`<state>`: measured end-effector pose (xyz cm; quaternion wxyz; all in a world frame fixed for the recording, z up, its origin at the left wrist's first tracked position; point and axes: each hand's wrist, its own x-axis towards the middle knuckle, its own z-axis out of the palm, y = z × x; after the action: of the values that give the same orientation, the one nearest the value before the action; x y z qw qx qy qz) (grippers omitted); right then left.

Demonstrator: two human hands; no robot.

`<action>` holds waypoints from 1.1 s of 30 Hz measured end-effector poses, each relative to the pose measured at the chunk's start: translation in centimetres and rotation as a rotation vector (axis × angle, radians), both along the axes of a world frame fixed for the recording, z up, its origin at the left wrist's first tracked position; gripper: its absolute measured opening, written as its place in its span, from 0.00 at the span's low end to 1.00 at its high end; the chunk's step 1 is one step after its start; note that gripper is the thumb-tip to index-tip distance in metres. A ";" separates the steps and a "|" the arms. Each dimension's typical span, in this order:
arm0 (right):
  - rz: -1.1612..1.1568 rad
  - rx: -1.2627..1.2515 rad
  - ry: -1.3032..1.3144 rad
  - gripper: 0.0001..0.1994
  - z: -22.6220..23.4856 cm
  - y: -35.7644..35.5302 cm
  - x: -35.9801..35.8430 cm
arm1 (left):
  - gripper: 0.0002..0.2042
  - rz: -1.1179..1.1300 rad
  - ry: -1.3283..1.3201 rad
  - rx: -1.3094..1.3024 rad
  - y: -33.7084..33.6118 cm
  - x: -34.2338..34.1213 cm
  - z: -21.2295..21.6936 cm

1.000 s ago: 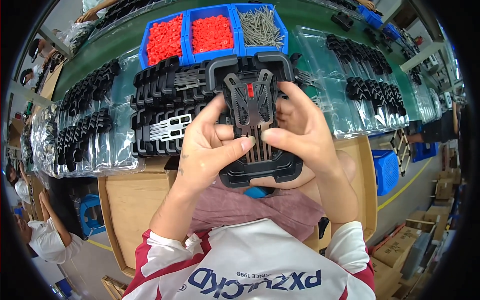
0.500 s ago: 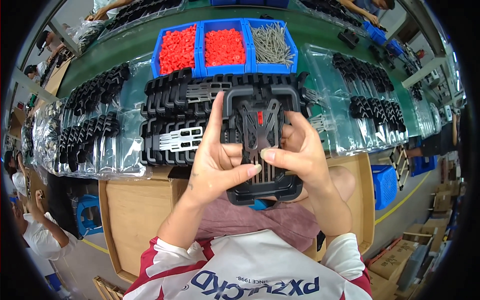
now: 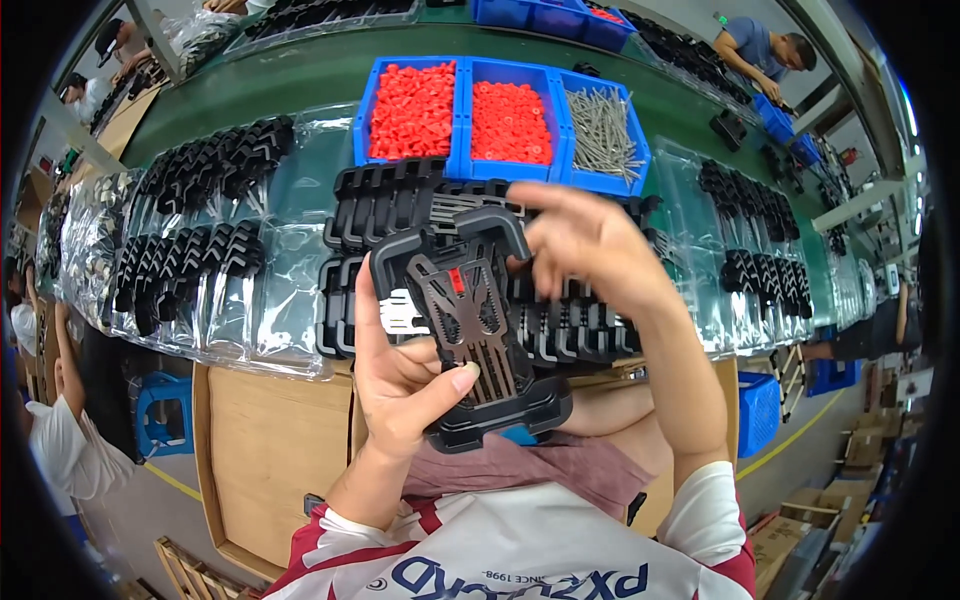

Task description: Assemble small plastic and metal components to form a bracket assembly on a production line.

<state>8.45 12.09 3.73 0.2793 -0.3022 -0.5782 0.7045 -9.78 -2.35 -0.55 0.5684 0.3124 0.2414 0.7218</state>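
Black plastic frame: the frame (image 3: 470,335) is held up close to the chest, above the lap, a bit tilted. It has thick rounded corners and a flat grey metal plate (image 3: 465,315) with cut-out holes lying in its middle. A tiny red piece (image 3: 456,281) sits near the top of the plate.
Left hand: the left hand (image 3: 405,375) is closed around the frame's left side. The thumb lies across the lower front and the fingers go behind.
Right hand: the right hand (image 3: 585,245) is up by the frame's top right corner with the fingers loosely bent. It looks blurry. I cannot tell if it pinches anything small or touches the frame.
Step in hand: it looks like the putting-together step, with the plate and red piece already sitting in the frame.
Next move calls for: a steady left hand, and a small part fetched from the bins beyond and set in just the right spot.
Just past the hands: rows of the same black frames (image 3: 400,200) lie on clear plastic sheets on the green counter (image 3: 300,80).
Farther back: two blue bins of red plastic bits (image 3: 413,108) (image 3: 510,120) and one blue bin of long metal screws (image 3: 603,125) stand side by side.
Far off: other people work at the edges of the room.
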 end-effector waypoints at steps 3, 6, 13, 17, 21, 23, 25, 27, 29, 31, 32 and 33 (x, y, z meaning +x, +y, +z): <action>-0.270 0.491 -0.323 0.18 -1.0 5.1 -3.4 | 0.52 -0.004 -0.021 0.002 0.0 -1.8 -0.8; -0.428 0.918 -0.618 0.10 -2.9 9.4 -6.5 | 0.52 -0.007 -0.024 0.008 0.1 -2.2 -1.0; -0.442 0.952 -0.744 0.08 -4.6 12.9 -7.6 | 0.51 -0.008 0.047 -0.016 0.4 -2.1 -0.3; -0.595 1.075 -0.716 0.07 -3.6 11.7 -7.1 | 0.51 -0.033 0.058 0.005 0.5 -2.6 -1.0; -0.656 0.489 -0.122 0.08 -1.1 8.1 -4.0 | 0.51 -0.063 0.049 0.039 0.5 -2.6 -1.6; -0.606 0.366 -0.051 0.08 -1.2 5.9 -1.6 | 0.51 -0.074 0.047 0.038 0.7 -1.8 -1.6; -0.557 0.237 0.023 0.08 -1.4 3.6 0.0 | 0.52 -0.088 0.044 0.028 0.9 -1.0 -1.6; -0.635 0.236 0.043 0.07 -1.1 0.9 1.0 | 0.51 -0.094 -0.011 0.021 1.2 0.1 -1.3; -0.701 0.234 0.067 0.07 -0.8 -1.3 1.5 | 0.51 -0.086 -0.060 0.011 1.5 1.0 -1.3; -0.712 0.349 0.053 0.07 -0.5 -3.5 2.1 | 0.51 -0.112 -0.040 0.002 1.7 1.7 -1.3; -0.715 0.344 0.051 0.07 -0.6 -3.8 2.1 | 0.51 -0.124 -0.019 -0.003 1.6 2.1 -1.2; -0.595 0.562 0.168 0.08 -0.8 -4.1 1.8 | 0.51 -0.135 0.003 -0.006 1.4 2.4 -1.1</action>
<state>10.29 8.00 2.91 0.5884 -0.3096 -0.6106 0.4303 -7.34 -0.95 -1.68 0.6165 0.3274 0.2226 0.6806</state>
